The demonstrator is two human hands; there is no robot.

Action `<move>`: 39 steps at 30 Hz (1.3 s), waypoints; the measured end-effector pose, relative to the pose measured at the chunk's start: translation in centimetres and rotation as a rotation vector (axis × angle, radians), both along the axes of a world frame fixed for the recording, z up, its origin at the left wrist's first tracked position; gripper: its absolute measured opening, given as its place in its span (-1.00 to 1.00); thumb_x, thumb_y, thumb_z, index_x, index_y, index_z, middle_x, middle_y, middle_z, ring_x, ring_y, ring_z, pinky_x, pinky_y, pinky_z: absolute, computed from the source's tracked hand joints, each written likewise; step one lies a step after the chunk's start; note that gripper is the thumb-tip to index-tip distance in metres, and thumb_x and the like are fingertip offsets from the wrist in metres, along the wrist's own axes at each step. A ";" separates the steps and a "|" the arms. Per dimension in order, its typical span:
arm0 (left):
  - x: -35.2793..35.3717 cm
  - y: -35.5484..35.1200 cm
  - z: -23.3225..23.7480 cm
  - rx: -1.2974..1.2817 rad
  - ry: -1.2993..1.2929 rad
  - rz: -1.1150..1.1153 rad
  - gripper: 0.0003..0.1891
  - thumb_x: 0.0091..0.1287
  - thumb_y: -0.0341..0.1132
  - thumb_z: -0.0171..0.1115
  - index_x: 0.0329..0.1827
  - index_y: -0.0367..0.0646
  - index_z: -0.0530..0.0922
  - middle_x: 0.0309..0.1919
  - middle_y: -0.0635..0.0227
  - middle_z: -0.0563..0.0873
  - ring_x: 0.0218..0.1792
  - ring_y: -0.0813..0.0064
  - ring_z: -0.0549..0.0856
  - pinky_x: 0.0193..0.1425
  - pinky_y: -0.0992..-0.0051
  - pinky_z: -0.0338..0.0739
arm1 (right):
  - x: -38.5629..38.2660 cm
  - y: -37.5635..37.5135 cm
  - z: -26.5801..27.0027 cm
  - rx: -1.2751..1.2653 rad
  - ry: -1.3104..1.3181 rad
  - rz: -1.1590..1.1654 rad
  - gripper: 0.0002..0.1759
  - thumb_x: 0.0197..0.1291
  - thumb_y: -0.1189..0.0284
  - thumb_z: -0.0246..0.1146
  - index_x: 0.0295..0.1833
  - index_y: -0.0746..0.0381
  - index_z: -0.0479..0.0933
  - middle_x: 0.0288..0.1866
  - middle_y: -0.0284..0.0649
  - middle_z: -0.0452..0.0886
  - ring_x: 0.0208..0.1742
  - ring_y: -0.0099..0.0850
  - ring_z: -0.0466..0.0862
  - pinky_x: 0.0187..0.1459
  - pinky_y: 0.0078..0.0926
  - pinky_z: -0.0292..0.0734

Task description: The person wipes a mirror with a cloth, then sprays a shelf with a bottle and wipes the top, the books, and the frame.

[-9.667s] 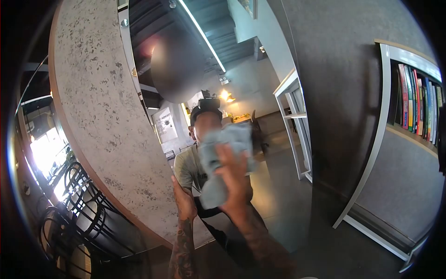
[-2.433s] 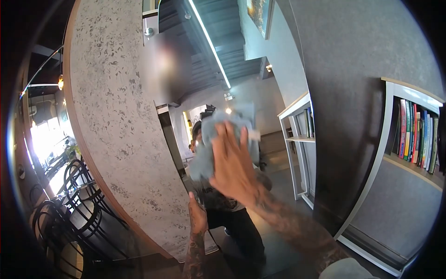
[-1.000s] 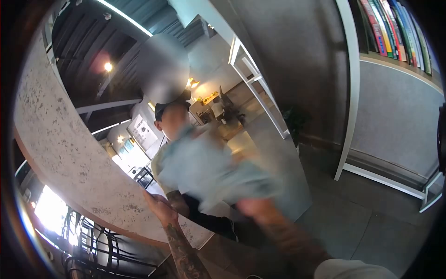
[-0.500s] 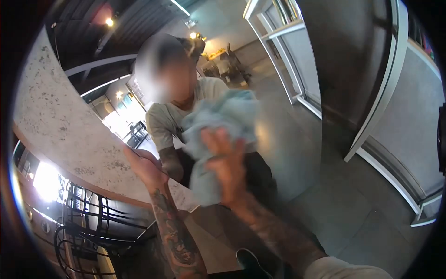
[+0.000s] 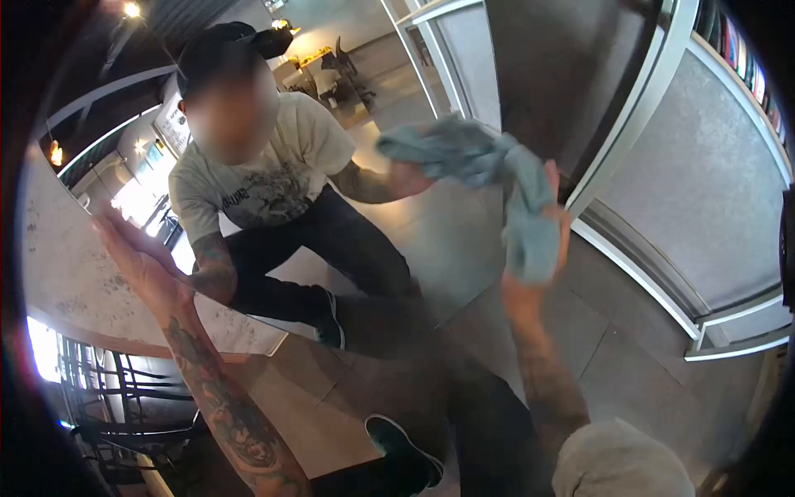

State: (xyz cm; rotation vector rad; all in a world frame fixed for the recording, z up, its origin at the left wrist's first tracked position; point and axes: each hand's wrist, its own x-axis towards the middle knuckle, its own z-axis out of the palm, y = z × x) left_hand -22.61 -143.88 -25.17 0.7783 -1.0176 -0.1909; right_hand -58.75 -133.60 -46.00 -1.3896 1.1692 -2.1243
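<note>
My right hand (image 5: 556, 236) holds a light blue-green cloth (image 5: 530, 224), its fingers stretched up along the cloth's right side. The cloth is by the right edge of a large mirror (image 5: 464, 240), and its reflection joins it on the left. Toward the mirror's left side, my left hand (image 5: 145, 261) is raised with straight fingers, palm against the glass, meeting its own reflection. A tattooed forearm runs down from it. Between the hands shows the reflection of a crouched person (image 5: 261, 166) in a cap and light printed T-shirt.
A white-framed panel (image 5: 679, 182) stands at the right, with a row of books (image 5: 741, 62) above it. Black metal chairs (image 5: 124, 398) are at the lower left, beneath a mottled pale surface (image 5: 66, 282). A dark shoe (image 5: 402, 447) rests on the grey tiled floor (image 5: 613, 356).
My right hand and the cloth have swung from the middle of the mirror to its right edge. My left hand stays against the glass, though the view has shifted.
</note>
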 end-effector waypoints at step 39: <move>-1.3 0.8 0.2 0.244 0.058 -0.122 -0.32 0.60 0.16 0.03 0.52 -0.24 0.40 -0.30 0.58 0.61 -0.63 0.82 0.27 -0.59 0.68 0.15 | 31.2 15.8 -25.0 0.937 0.959 0.934 -0.54 0.13 0.49 0.33 0.20 0.15 0.66 0.23 -0.03 0.62 0.29 -0.13 0.57 0.31 -0.09 0.40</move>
